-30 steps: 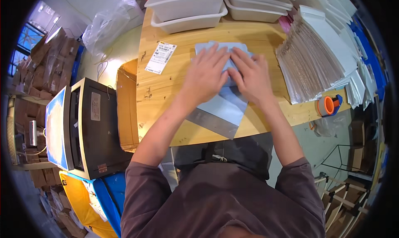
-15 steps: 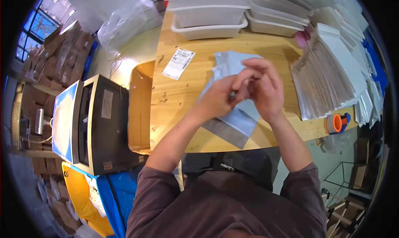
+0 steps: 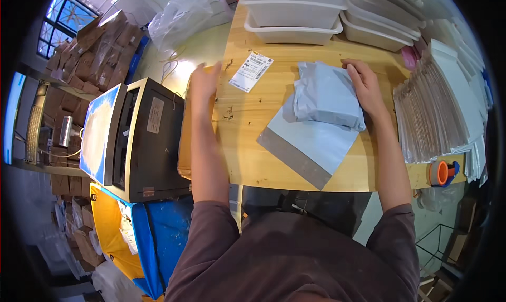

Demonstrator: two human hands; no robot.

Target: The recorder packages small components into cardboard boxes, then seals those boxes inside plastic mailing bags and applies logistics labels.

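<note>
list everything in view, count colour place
parcel: one, pale blue, table centre
flat mailer: one, blue-grey, partly under parcel
label: one, white, table left
table: one, yellow, centre
bins: several, white, table back
envelopes: many, white, table right
tape roll: one, orange core, right edge
box: one, brown, beside table
boxy unit: one, dark, left
plastic bag: one, clear, upper left
cartons: many, brown, far left
left hand: one, near box
right hand: one, by parcel
</note>
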